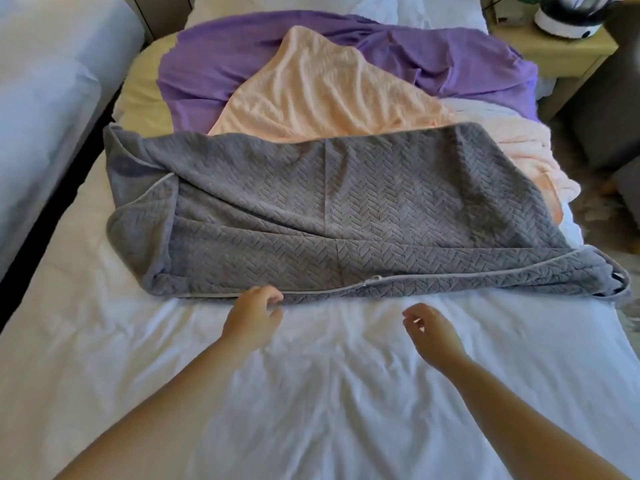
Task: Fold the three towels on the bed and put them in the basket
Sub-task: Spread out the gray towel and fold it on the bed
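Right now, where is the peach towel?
Head view: the peach towel lies mid-bed on the purple towel, its near edge under the grey towel, trailing toward the right side of the bed.

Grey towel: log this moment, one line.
grey towel lies across bed | left hand at near hem | right hand apart, empty

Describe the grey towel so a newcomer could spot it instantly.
On the white bed, three towels lie one behind another. The grey towel is the nearest one. Unlike the peach towel and purple towel behind it, it has a herringbone texture and pale piping.
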